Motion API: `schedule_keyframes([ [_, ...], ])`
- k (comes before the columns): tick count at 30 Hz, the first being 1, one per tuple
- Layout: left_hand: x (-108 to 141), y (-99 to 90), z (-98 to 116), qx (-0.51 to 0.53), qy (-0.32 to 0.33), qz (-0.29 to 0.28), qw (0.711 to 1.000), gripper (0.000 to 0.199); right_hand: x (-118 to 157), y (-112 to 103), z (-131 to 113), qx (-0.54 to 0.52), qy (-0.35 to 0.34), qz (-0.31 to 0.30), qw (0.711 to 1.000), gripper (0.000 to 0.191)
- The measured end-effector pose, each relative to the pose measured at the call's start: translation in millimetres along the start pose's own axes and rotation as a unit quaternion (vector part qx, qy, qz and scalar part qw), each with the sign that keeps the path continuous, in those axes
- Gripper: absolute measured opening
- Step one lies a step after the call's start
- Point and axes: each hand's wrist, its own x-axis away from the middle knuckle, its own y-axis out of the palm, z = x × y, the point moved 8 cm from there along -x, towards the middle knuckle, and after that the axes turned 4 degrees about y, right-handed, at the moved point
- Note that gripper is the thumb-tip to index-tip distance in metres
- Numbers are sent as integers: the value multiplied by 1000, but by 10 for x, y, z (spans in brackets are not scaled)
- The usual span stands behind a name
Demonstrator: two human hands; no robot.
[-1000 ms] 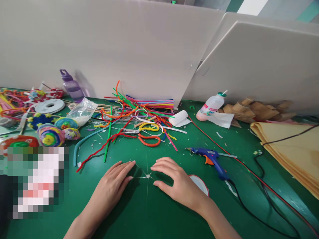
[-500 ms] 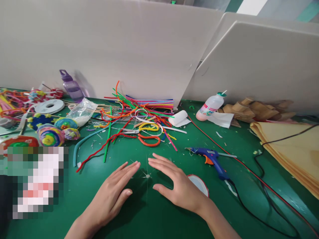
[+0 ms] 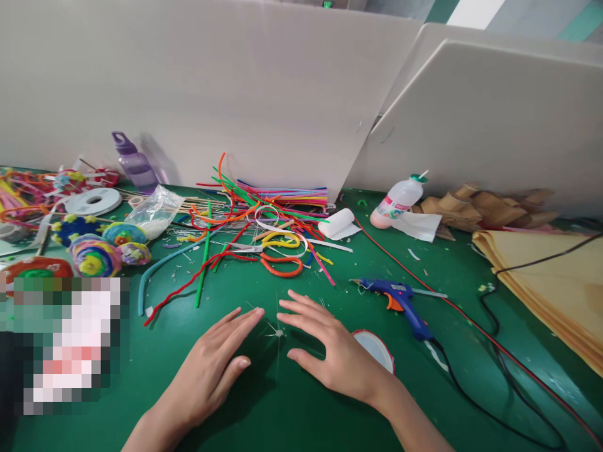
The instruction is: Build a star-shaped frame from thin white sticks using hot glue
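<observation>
My left hand (image 3: pixel 219 361) is open on the left, its fingers stretched out, nothing in it. Facing it, my right hand (image 3: pixel 327 355) is open too, its thumb apart from the fingers, holding nothing. Between the two hands a small whitish blob with thin spiky strands (image 3: pixel 279 333) lies on the green table (image 3: pixel 273 414). A round white lid with a red rim (image 3: pixel 375 349) is partly hidden behind my right hand. Beyond the hands are scissors with a yellow and an orange handle (image 3: pixel 281 265).
A blue glue gun (image 3: pixel 400 301) with a black cord lies at right. Pipe cleaners (image 3: pixel 207 263) spread across the back. A pink-white bottle (image 3: pixel 398 201), folded yellow paper (image 3: pixel 541 282), a purple bottle (image 3: pixel 136 166), a white spool (image 3: pixel 94 201) and colourful spiral pieces (image 3: pixel 95 256) surround the work area.
The fingers of my right hand have spread slightly and the hand has shifted a little left. My left hand has barely moved.
</observation>
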Motion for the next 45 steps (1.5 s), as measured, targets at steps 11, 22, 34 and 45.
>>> schedule_keyframes([
  [11, 21, -173, 91, -70, 5, 118, 990, 51, 15, -100, 41, 23, 6, 24, 999, 63],
  [22, -103, 44, 352, -23, -44, 120, 992, 27, -39, 64, 38, 62, -19, 3, 998, 53],
  [34, -109, 10, 341, -13, -55, 118, 991, 23, -37, 30, 24, 35, -21, -9, 999, 52],
  [45, -195, -187, 218, -68, -133, 180, 972, 17, 25, -170, -76, 63, -45, 111, 991, 8],
])
